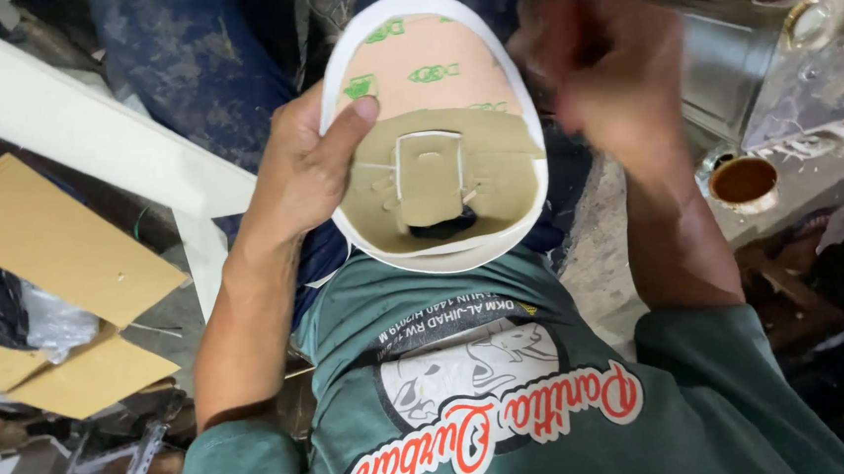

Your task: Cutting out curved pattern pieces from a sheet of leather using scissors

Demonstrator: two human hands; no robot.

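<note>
Nearest the lens is the person's green printed shirt (473, 402), with both forearms reaching forward from it. The left hand (304, 171) clasps one shoe upper (434, 132) by its left edge, thumb pressed onto the bottom face and the fingers curled behind it. The piece sits over the lap, bottom side up, long axis running away from the body, rounded toe end farthest from the wearer. Its white rim surrounds a pink insole board and an olive heel patch. The right hand (608, 66) is raised just right of the toe end and is motion-blurred; whether its fingers are spread or pinched cannot be told. One small round tin (743, 183) at right holds brown liquid. Two cardboard pieces (46, 243) lie at left.
</note>
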